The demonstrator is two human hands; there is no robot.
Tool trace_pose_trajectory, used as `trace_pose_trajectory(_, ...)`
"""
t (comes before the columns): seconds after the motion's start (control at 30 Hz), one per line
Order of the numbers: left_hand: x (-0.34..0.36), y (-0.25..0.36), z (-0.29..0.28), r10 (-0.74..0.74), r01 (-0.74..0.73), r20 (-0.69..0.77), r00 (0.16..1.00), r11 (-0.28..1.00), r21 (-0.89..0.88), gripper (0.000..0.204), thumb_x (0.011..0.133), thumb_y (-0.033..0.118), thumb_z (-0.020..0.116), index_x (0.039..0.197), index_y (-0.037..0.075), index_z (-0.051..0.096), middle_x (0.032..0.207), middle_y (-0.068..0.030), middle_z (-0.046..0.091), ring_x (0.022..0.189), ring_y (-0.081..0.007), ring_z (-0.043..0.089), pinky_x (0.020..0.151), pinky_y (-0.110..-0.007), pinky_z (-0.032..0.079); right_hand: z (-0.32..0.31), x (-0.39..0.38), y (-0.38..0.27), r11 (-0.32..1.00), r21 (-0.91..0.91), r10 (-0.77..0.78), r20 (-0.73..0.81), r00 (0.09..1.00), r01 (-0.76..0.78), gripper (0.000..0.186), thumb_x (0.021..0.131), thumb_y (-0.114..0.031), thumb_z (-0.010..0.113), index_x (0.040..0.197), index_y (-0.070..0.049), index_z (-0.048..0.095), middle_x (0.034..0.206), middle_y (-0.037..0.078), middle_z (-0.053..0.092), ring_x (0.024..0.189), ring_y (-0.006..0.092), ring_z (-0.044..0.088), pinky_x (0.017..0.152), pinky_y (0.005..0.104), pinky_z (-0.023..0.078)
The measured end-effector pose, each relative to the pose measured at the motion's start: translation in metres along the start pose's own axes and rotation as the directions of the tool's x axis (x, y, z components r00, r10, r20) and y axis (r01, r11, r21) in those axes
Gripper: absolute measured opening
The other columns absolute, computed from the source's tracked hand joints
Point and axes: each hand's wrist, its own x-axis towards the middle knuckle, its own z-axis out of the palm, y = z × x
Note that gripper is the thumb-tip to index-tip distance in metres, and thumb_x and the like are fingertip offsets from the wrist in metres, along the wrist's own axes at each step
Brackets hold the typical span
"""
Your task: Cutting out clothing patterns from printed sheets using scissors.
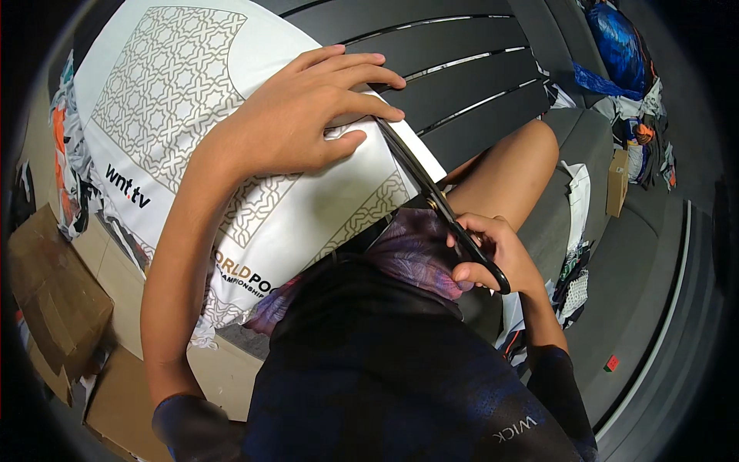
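Laid palm-down on white cloth [331,196] with the left hand [312,108], fingers spread and grasping nothing. Gripped by the handles in the right hand [496,250]: black scissors [436,202], blades angled up and to the left toward the left thumb and forefinger, along the cloth's right edge. Possibly caught between the blades, though hard to tell at this angle: a narrow strip of that edge. Stretched out ahead of the torso and down to the lap: the cloth, patterned in tan lattice. At left, cardboard [61,296] and scraps [68,154]; at right, past a bare leg [504,169], a small box [617,182] and a blue bundle [616,46].
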Motion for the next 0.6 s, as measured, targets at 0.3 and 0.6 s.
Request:
trace_pose_trajectory(0.3, 0.0, 0.0, -0.001, 0.003, -0.003, 0.004, 1.0, 1.0, 0.012, 0.048, 0.079, 0.013, 0.06, 0.127, 0.015, 0.061, 0.142, -0.0039, 0.051, 0.138, -0.0268, 0.039, 0.12, -0.046, 0.021, -0.002, -0.004, 0.007, 1.0, -0.019, -0.002, 0.004, 1.0, 0.002, 0.054, 0.073, -0.041, 0.087, 0.097, -0.002, 0.058, 0.057, -0.006, 0.051, 0.047, 0.002, 0.048, 0.044, 0.0192, 0.031)
trace_pose_trajectory(0.6, 0.001, 0.002, -0.008, -0.089, 0.086, -0.032, 0.996, 0.993, -0.08, 0.036, 0.076, 0.018, 0.066, 0.108, 0.009, 0.051, 0.142, -0.0104, 0.044, 0.14, -0.0337, 0.034, 0.113, -0.047, 0.031, -0.003, 0.002, 0.007, 0.999, -0.016, -0.034, 0.038, 0.999, 0.034, 0.059, 0.07, -0.048, 0.087, 0.097, -0.003, 0.059, 0.06, -0.007, 0.047, 0.052, 0.0015, 0.044, 0.047, 0.0208, 0.029)
